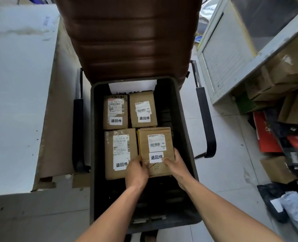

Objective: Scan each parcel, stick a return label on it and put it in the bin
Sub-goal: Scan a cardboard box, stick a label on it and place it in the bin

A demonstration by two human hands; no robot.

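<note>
A labelled parcel (155,151) is held by both hands, left hand (136,172) and right hand (175,165), fingers curled around its near edge, being set into the bin (184,137) at 4 o'clock; release is judged next.

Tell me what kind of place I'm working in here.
Probably a courier depot or parcel returns room: labelled cardboard parcels in a black bin, more packages heaped on the floor at right.

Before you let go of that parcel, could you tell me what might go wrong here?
1. The parcel held by both the left hand and the right hand looks raised and tilted, so it may drop unevenly.
2. The bin sits on a chair and could shift.
</note>
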